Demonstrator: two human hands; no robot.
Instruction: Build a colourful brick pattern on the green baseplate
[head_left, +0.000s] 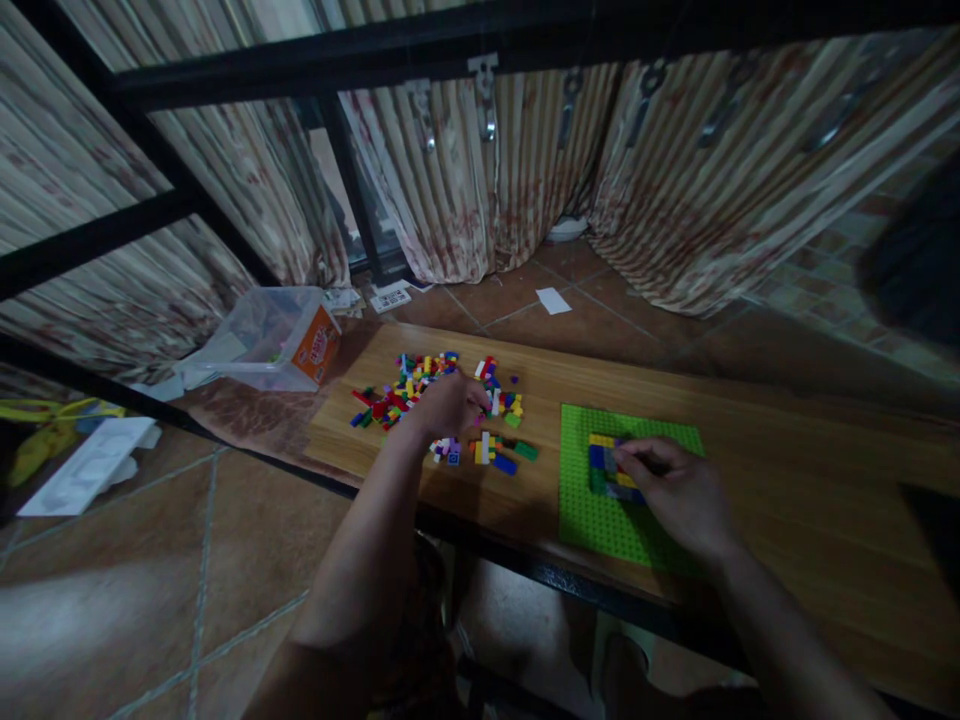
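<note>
Left hand: the person's left hand (450,402) was over the right part of the brick pile (414,378), fingers bent down among the pieces; couldn't tell if it had one pinched
Right hand: the right hand (682,495) was at the brick build (602,468), thumb and forefinger on its right side; couldn't tell if they were clamped on a piece
Hands: well apart, one at the loose bricks, the other at the build
Brick build: sat on the green baseplate (576,510), blue, yellow and green parts showing, right end partly hidden by the hand
Baseplate: flat on the wooden tabletop (795,455), to the right of the pile, near edge close to the table's near edge
Loose bricks: mixed colours, spread out; a blue brick (505,464) and a green brick (526,451) lay on the side toward the baseplate
Bin: clear plastic bin (259,345) with an orange label (318,345), just beyond the table's left end
Floor: brown tiles; a white paper (553,301) lay past the far edge of the table
Backdrop: striped curtains (442,200) behind a black frame (337,72)
</note>
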